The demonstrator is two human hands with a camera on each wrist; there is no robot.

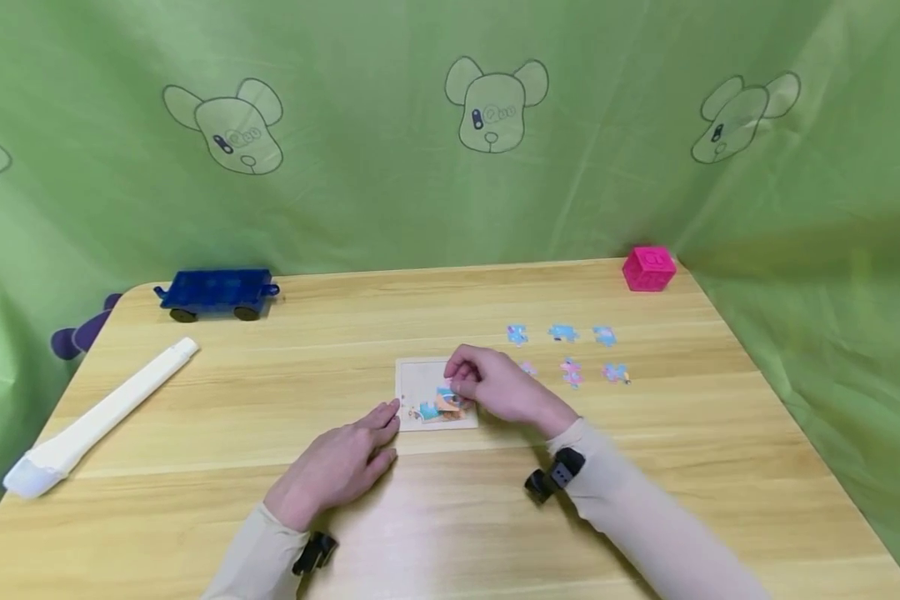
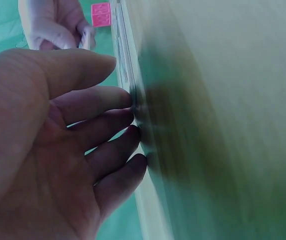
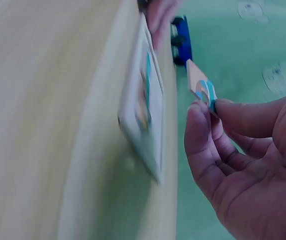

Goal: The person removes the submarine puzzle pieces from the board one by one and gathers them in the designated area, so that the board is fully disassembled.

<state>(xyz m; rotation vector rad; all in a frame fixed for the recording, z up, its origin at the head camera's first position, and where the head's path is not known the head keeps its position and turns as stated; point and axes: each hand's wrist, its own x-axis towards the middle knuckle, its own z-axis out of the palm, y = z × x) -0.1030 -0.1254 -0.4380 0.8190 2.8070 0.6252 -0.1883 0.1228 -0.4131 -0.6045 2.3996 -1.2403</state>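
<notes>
A small white-framed puzzle board point(image 1: 422, 375) lies mid-table, with some blue and orange pieces set along its lower part. My right hand point(image 1: 498, 386) is above the board's right side. Between thumb and fingertips it pinches a puzzle piece point(image 3: 203, 87), coloured blue, white and peach, held clear of the board in the right wrist view. At the board's left edge rests my left hand point(image 1: 341, 462), its fingers extended and loosely bent, fingertips touching the edge; it grips nothing. In the left wrist view the left palm point(image 2: 38, 160) faces the camera.
Several loose puzzle pieces point(image 1: 562, 332) lie in two rows right of the board. A pink cube point(image 1: 648, 269) sits at the back right corner. A blue wheeled toy wagon point(image 1: 217, 292) stands at the back left. Along the left lies a long white stick-like object point(image 1: 112, 417). Green curtain point(image 1: 390, 200) surrounds the table.
</notes>
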